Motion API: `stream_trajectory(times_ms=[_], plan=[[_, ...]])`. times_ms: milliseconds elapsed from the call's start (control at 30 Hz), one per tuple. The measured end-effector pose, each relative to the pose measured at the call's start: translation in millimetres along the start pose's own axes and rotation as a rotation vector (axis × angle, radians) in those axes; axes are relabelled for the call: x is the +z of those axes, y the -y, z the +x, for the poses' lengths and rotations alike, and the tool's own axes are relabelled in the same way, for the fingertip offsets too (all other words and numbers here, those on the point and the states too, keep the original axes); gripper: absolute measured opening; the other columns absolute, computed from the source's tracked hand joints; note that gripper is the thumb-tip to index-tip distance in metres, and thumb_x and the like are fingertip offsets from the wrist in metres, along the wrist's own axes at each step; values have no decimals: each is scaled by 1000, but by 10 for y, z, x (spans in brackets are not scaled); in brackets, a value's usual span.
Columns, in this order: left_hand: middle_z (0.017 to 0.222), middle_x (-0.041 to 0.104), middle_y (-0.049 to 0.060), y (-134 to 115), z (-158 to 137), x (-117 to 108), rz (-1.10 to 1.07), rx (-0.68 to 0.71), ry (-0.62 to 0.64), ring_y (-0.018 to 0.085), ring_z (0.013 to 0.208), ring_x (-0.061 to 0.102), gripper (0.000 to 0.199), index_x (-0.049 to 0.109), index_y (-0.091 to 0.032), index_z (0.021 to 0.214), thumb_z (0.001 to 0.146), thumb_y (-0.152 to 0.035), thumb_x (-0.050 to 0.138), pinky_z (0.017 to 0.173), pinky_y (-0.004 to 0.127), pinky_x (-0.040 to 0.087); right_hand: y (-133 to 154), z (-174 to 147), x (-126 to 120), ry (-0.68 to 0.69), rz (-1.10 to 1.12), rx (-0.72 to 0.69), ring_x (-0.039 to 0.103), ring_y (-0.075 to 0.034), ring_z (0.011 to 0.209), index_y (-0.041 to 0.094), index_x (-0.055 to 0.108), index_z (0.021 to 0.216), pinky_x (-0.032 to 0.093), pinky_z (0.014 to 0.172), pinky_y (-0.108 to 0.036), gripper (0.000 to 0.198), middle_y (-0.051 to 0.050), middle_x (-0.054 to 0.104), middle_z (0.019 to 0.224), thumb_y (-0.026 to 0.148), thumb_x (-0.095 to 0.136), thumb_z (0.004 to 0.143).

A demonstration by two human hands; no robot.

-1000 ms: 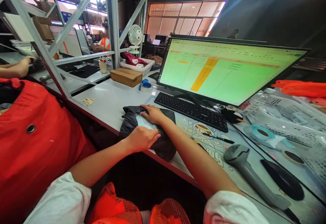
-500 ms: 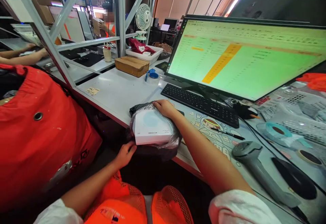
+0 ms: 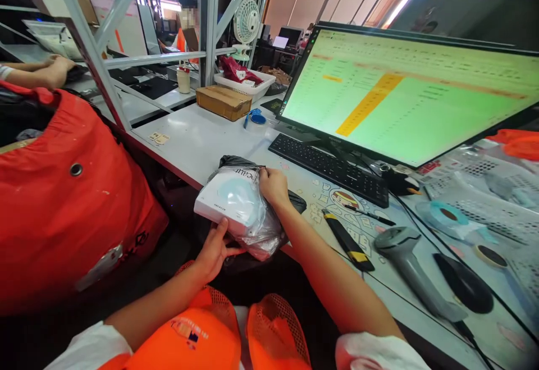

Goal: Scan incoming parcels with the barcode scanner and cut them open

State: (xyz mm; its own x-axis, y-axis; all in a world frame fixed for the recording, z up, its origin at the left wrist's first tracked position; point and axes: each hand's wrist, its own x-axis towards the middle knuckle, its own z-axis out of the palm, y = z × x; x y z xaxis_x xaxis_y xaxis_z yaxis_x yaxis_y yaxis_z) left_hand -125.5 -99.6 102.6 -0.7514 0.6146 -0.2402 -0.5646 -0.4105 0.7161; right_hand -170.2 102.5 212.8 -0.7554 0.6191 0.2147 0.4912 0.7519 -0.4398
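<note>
A white box with a pale blue circle on top lies partly inside a clear and dark plastic bag at the table's front edge. My left hand grips the near edge of the box, thumb on top and other fingers partly hidden below. At the box's right side, my right hand is closed on the bag's plastic. To the right of this hand, a black and yellow utility knife rests on the patterned desk mat.
A keyboard and monitor stand behind the mat. On the right are a barcode scanner, a mouse and tape rolls. A cardboard box sits farther back. A large red bag stands at left; another person's hands show beyond it.
The box has shifted left and turned, with more of it outside the bag. My left hand has moved onto its near edge. The utility knife now shows, uncovered by my right arm.
</note>
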Motion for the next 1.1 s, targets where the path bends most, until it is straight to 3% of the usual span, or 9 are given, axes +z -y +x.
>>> stream_trajectory(times_ms=[67,167,300,433,567,633,700,867,1100], plan=[[144,60,19,-27,-74,18,-63,-64,84,38,129,59,86,55,-21,135,76,-81,74,91,57,62,-6,-130,-12,-15,47,-10,68,-25,89,13,80,100,43,75,-31,49,-17,78,104,36,36,104],[148,60,16,-40,-73,50,-148,1,173,39,140,52,82,57,-21,140,84,-80,66,104,57,56,-41,-277,-25,-51,127,-22,65,-24,86,13,79,101,44,75,-30,49,-15,79,101,36,35,102],[149,61,11,24,86,27,-203,143,116,35,142,52,83,60,-23,140,84,-84,62,112,49,52,-104,-365,-17,-128,270,-19,63,-24,85,13,79,99,43,76,-29,44,-14,79,98,34,40,98],[152,57,10,205,91,-157,-84,194,28,31,136,57,84,59,-25,135,76,-84,72,105,41,55,-118,-327,1,-157,199,2,60,-23,82,14,78,90,39,74,-30,40,-15,78,95,33,44,99],[122,69,9,384,-91,-361,275,216,-20,19,94,70,62,59,-21,123,84,-66,76,79,31,59,-104,-262,39,-162,117,-8,56,-22,74,14,76,85,34,71,-32,41,-17,77,92,33,43,101],[99,70,4,409,-155,-421,410,187,21,14,68,64,53,56,-19,118,88,-60,73,63,27,54,-109,-250,63,-175,98,-23,54,-21,73,13,75,84,33,71,-33,41,-17,76,90,33,43,101],[85,67,1,402,-175,-465,554,165,49,13,59,60,43,55,-18,112,90,-51,70,56,26,50,-120,-253,90,-190,85,-40,54,-21,72,14,75,83,33,71,-33,42,-16,75,88,33,43,101],[98,75,10,549,-115,-575,1038,194,51,27,92,73,28,65,-17,110,84,-24,68,83,37,57,-103,-299,154,-237,25,-65,55,-23,79,15,74,86,35,77,-35,43,-17,74,93,34,39,103],[100,75,22,1020,332,-380,1155,75,70,42,109,71,15,73,-14,92,86,-27,68,99,53,53,-34,-275,167,-165,-43,-24,59,-26,88,13,76,94,34,79,-37,39,-20,75,105,29,42,102]])
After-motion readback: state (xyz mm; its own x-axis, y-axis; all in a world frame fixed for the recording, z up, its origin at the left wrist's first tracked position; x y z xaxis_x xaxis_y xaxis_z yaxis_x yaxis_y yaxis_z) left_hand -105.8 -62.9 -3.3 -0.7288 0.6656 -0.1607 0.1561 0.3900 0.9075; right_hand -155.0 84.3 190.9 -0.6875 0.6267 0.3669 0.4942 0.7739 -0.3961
